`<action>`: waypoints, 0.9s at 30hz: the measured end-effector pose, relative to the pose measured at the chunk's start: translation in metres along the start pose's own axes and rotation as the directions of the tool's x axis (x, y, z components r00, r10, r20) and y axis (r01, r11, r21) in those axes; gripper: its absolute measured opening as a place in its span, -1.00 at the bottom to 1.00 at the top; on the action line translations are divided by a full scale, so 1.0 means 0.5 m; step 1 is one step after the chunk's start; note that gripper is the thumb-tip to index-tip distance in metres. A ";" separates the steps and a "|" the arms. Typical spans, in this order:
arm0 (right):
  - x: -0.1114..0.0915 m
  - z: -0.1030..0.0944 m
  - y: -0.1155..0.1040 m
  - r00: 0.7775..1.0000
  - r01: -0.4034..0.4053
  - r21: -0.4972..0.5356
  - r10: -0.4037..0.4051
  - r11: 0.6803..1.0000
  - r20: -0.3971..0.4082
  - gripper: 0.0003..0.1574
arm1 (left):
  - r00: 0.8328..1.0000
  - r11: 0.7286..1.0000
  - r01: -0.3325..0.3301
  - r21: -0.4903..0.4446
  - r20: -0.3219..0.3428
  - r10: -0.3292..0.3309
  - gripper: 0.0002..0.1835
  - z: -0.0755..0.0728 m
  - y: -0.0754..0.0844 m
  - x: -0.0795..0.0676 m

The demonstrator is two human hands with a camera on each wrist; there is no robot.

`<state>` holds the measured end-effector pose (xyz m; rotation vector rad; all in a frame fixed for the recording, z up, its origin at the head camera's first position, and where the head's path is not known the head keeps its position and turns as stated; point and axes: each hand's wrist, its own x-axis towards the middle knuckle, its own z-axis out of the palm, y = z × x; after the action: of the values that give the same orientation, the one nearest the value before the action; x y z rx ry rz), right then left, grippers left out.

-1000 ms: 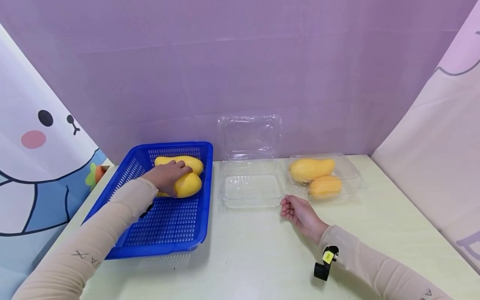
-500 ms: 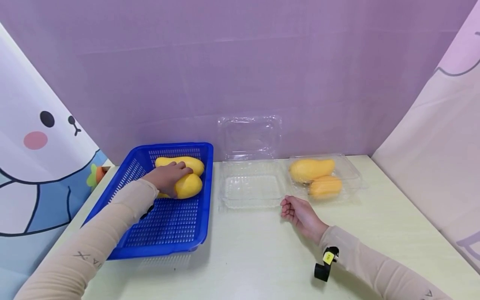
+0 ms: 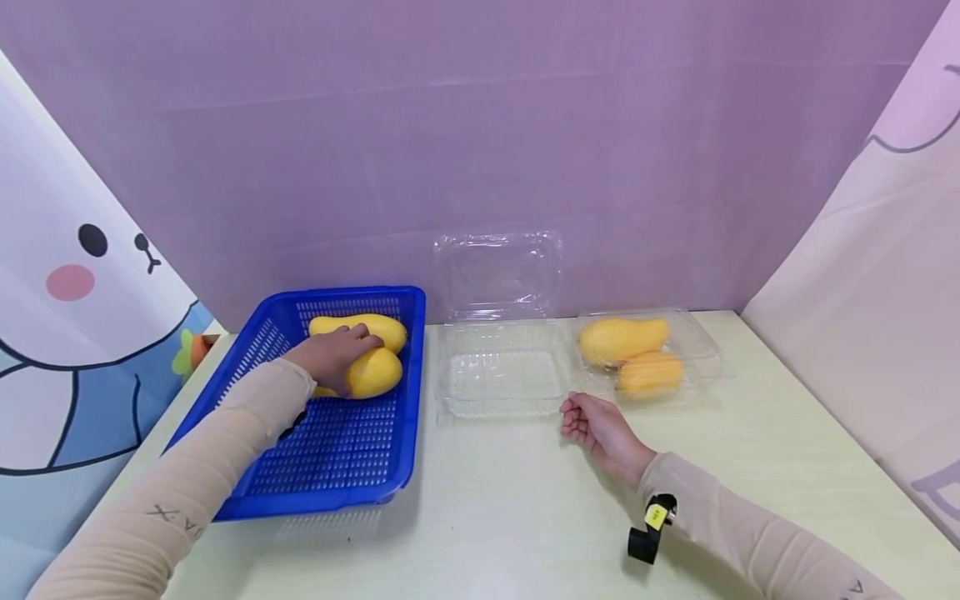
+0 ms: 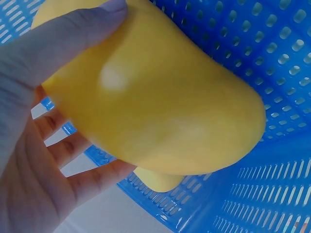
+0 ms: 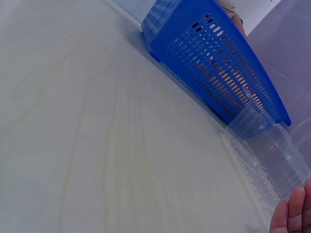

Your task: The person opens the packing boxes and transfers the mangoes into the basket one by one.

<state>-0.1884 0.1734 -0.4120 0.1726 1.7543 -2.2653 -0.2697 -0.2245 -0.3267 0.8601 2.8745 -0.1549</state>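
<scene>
In the blue basket (image 3: 411, 400), my left hand (image 3: 330, 354) grips a yellow mango (image 3: 378, 373). The left wrist view shows the thumb over the top of that mango (image 4: 165, 102) and fingers beneath it. Behind it lies another mango (image 3: 367, 326), partly covered by the hand. My right hand (image 3: 603, 429) has its fingers curled, with thumb and index finger pinching the front right corner of an open clear plastic clamshell box (image 3: 506, 375). That box's lid (image 3: 498, 275) stands upright against the backdrop. Only a few right fingertips (image 5: 294, 213) show in the right wrist view, beside the box.
To the right of the open box sits a second clear clamshell (image 3: 697, 342), lid down, with two mangoes (image 3: 624, 340) inside. A purple cloth (image 3: 495, 150) hangs at the table's back edge, and printed cloths flank both sides. Pale tabletop (image 3: 480, 517) lies in front.
</scene>
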 end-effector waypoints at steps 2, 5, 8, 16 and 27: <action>0.000 0.001 0.001 1.000 -0.002 0.002 0.002 1.000 -0.003 -0.59 | 1.000 1.000 -0.002 0.000 0.001 0.002 -0.11 0.000 0.000 0.000; 0.000 0.001 0.002 1.000 -0.001 0.003 0.001 1.000 -0.003 -0.59 | 1.000 1.000 -0.002 0.005 0.001 0.002 -0.11 0.001 -0.001 0.000; 0.000 0.001 0.002 1.000 0.003 0.005 -0.003 1.000 0.002 -0.59 | 1.000 1.000 -0.002 0.009 -0.001 0.002 -0.12 0.001 -0.001 0.001; 0.001 -0.001 0.002 1.000 0.007 0.008 -0.007 1.000 0.016 -0.59 | 1.000 1.000 -0.008 0.013 0.001 0.008 -0.11 -0.001 -0.001 0.003; 0.003 -0.002 -0.001 1.000 -0.001 -0.002 0.002 1.000 0.013 -0.60 | 1.000 1.000 0.007 0.007 0.019 -0.007 -0.14 -0.008 0.003 0.005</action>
<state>-0.1900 0.1743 -0.4122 0.1587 1.7497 -2.2584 -0.2714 -0.2216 -0.3234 0.8451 2.8613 -0.1737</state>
